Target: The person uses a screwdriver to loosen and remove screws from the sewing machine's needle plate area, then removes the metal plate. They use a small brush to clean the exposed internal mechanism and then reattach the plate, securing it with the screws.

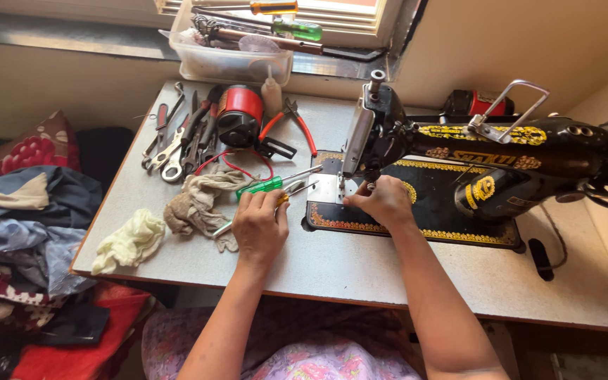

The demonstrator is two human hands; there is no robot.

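Note:
A black sewing machine point(501, 162) with gold ornament stands on a grey table point(360, 271). My right hand point(386, 200) rests on the machine's bed at the needle plate, fingers curled under the needle bar; what it grips is hidden. My left hand point(260, 226) lies on the table left of the machine, closed on a yellow-handled screwdriver point(291, 193) whose tip points toward the plate. A green-handled screwdriver point(269, 185) lies just beyond its fingers.
Wrenches and pliers point(181, 144), a red and black can point(240, 115), red-handled pliers point(291, 121) and rags point(195, 204) cover the table's left half. A clear tub of tools point(228, 63) sits on the sill. Piled clothes point(29, 232) lie left of the table.

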